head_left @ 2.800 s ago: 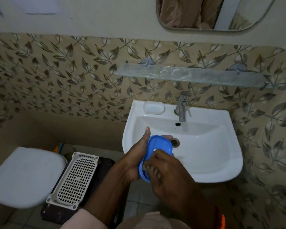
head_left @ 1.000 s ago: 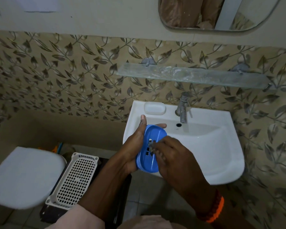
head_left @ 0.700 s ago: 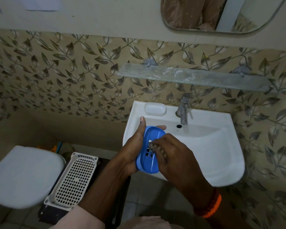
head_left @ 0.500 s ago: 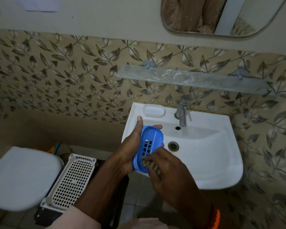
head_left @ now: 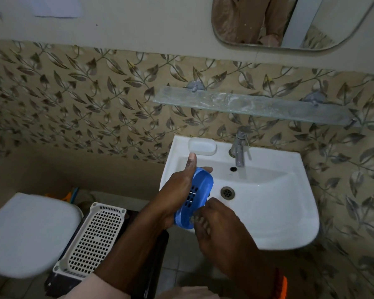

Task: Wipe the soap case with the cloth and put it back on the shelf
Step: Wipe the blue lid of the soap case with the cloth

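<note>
- left hand [head_left: 177,190] grasps the blue soap case [head_left: 195,197] tilted, at frame centre over the sink [head_left: 289,212] edge.
- right hand [head_left: 220,229] fingers curl, pinching a cloth [head_left: 196,217] against the case's lower end.

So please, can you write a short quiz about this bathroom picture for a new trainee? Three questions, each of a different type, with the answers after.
1. True or false: the blue soap case already lies on the glass shelf.
2. Which hand grips the soap case? A) left hand B) right hand C) neither
3. Fill the gap: the white soap bar rests on the rim of the ____.

Key
1. False: it is held over the left edge of the sink.
2. A: the left hand grips it, while the right hand works at its lower end.
3. sink
</note>
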